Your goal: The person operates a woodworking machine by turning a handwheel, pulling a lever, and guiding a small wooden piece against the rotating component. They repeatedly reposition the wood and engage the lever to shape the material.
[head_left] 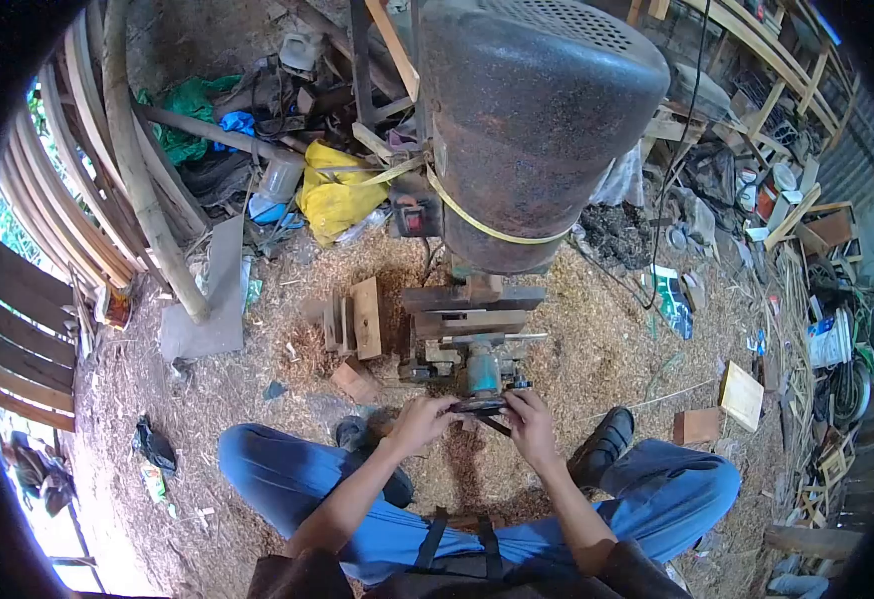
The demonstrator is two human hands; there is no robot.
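My left hand (pixel 422 423) has its fingers closed on the left side of a dark handwheel (pixel 479 405) at the front of a machine. On the wheel's right side, my right hand (pixel 531 427) grips the rim with bent fingers. Behind the wheel is a worn green-blue machine part (pixel 484 371). Beyond it, a piece of wood (pixel 469 322) lies across the machine's bed, under a large rusty motor housing (pixel 532 130) with a yellow band round it. The tool under the housing is mostly hidden.
Wood shavings (pixel 596 329) cover the floor. Left of the machine stand wooden blocks (pixel 367 317); more blocks (pixel 696 425) lie at right. A yellow sack (pixel 337 195) sits behind. A black cable (pixel 661 220) hangs at right. My shoes (pixel 601 449) flank the machine's front.
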